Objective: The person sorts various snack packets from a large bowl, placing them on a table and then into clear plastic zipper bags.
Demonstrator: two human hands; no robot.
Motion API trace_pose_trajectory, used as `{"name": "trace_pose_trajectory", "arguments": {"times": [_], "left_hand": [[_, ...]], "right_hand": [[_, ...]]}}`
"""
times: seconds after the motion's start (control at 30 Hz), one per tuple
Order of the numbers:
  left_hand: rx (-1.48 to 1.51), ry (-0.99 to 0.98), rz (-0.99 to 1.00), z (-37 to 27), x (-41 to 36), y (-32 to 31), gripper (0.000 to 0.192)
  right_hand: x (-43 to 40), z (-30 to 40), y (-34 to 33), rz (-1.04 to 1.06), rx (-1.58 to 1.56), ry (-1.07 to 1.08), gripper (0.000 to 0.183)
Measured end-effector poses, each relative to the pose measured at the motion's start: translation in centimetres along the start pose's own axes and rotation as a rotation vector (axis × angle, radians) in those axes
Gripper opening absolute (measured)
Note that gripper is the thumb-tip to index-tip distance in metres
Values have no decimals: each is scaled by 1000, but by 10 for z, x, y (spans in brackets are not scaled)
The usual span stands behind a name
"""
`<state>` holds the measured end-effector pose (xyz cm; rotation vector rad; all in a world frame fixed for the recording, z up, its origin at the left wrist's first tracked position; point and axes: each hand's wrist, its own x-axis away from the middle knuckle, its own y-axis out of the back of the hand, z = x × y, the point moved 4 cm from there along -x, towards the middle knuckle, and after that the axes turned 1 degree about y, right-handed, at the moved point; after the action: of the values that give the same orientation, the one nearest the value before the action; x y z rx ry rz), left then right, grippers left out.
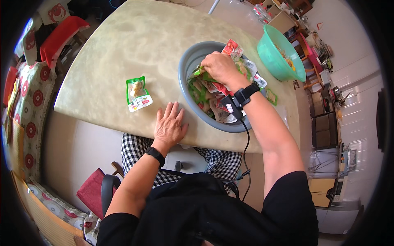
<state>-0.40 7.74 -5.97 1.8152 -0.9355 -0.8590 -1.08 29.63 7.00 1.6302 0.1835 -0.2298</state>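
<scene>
My right hand (221, 68) reaches over a grey-blue plastic basin (184, 92) full of small plastic food packets (212, 87), some green, some red and white. Its fingers are bent at a green-edged packet near the basin's left part; the palm hides whether they grip it. My left hand (170, 124) lies palm down on the tabletop at the near edge, its fingers apart and nothing in it. Just beyond it to the left, a single green and white packet (138, 93) with pale food inside lies on the table. Another green-edged packet (271, 97) lies right of the basin.
A green plastic basin (267, 58) with loose contents stands at the table's right side. The stone-like tabletop (132, 37) has its near edge in front of my lap. A black cable (247, 138) hangs from my right wrist. A red cushioned chair (92, 192) stands lower left.
</scene>
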Motion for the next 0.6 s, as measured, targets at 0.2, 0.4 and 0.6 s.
{"name": "trace_pose_trajectory", "arguments": {"times": [0.2,0.4,0.6], "left_hand": [[10,5,-6,-2,0,0,53],[-8,-6,-37,-3,-1,0,52],[-28,5,-26,2,1,-1,52]], "right_hand": [[9,-9,43,-12,-372,-257,15],[54,-2,77,9,-389,-255,17],[124,38,81,-44,-75,-33,22]]}}
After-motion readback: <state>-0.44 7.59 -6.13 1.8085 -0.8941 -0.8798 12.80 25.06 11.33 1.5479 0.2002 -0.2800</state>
